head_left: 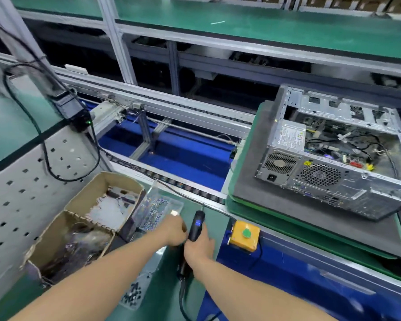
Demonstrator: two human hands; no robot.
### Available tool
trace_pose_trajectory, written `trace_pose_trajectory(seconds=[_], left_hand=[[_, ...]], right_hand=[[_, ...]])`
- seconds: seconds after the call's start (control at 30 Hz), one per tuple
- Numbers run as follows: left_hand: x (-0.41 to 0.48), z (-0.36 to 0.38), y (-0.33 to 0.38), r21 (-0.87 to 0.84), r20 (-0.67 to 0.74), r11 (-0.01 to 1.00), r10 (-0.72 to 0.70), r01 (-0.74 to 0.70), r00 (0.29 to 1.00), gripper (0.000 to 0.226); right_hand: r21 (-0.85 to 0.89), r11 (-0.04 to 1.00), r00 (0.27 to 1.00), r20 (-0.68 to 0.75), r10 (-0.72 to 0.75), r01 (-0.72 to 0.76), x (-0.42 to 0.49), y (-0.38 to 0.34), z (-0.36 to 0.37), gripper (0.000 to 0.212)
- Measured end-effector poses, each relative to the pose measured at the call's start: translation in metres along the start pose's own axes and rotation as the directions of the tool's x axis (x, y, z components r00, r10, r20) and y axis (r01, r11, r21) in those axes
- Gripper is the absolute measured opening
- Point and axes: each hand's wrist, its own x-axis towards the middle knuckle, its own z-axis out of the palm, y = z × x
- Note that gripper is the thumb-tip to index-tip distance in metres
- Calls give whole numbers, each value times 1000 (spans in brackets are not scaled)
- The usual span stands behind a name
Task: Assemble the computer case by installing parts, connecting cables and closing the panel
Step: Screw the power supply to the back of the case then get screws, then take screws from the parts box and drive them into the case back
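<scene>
Fingers of right hand clenched round electric screwdriver. Tool is held low over the green tabletop, its cord trailing back toward 6 o'clock. Grip sits mid-body, probably so the tool is ready to carry and aim.

Left hand is just at 9 o'clock of the tool, at the near edge of the clear screw tray. Its fingers are curled downward but motion-blurred; cannot tell whether they pinch a screw or are only reaching. Likely step: fetching a fastener while the driver waits in the other hand.

Cardboard box of bagged parts is at 9 o'clock of the tray, touching it, so all stock sits within the left arm's reach. Yellow button box is near, at 3 o'clock of the hands, on the tabletop edge.

Computer case is well apart at 2 o'clock. It lies on its side on a grey pad, open face up, cables loose inside and side panel off. That exposes the interior for fastening from above. Conveyor runs beyond, at 12 o'clock.
</scene>
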Motion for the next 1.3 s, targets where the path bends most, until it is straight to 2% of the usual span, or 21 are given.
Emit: trace_pose_trajectory(seconds=[0.17, 0.27, 0.4, 0.57, 0.7, 0.8, 0.87, 0.9, 1.0, 1.1, 1.2, 1.3], left_hand=[[11, 14, 1, 61, -48, 998, -24, 27, 999, 32], [15, 19, 3, 62, -49, 997, -48, 51, 998, 29], [19, 15, 10, -25, -98, 997, -78, 76, 992, 30], [24, 4, 30, 53, -153, 997, -44, 53, 987, 15], [25, -2, 50, 54, -191, 997, -43, 55, 981, 14], [21, -9, 70, -56, -364, 998, -44, 25, 930, 12], [17, -18, 87, -173, -533, 984, -51, -50, 844, 23], [16, -25, 98, -219, -612, 970, -55, -103, 789, 27], [13, -53, 145, -326, -763, 894, -57, -307, 643, 28], [8, -76, 211, -367, -821, 717, 51, -593, 569, 26], [0, -85, 289, -362, -849, 483, 183, -797, 496, 33], [-10, -73, 368, -399, -809, 331, 313, -855, 498, 27]], right_hand=[[-146, 989, 1000, 2, 4, -4, 2, 6, -8, 46], [-78, 996, 997, 61, 42, -37, 5, 7, -15, 44], [-60, 996, 994, 89, 68, -63, 12, 7, -26, 46], [-35, 997, 993, 100, 70, -67, 23, 1, -39, 48], [21, 996, 993, 84, 84, -86, 27, -2, -50, 40], [106, 994, 999, -5, 39, -38, 25, -13, -64, 27], [201, 979, 996, -88, -28, 45, 21, -30, -79, 13], [254, 961, 988, -136, -76, 109, 19, -40, -89, 16], [290, 891, 912, -322, -253, 350, 12, -69, -133, 29], [213, 796, 750, -533, -391, 567, 4, -93, -193, 30], [179, 738, 625, -678, -387, 651, -2, -100, -261, 36], [191, 679, 520, -791, -321, 709, -7, -82, -330, 32]])
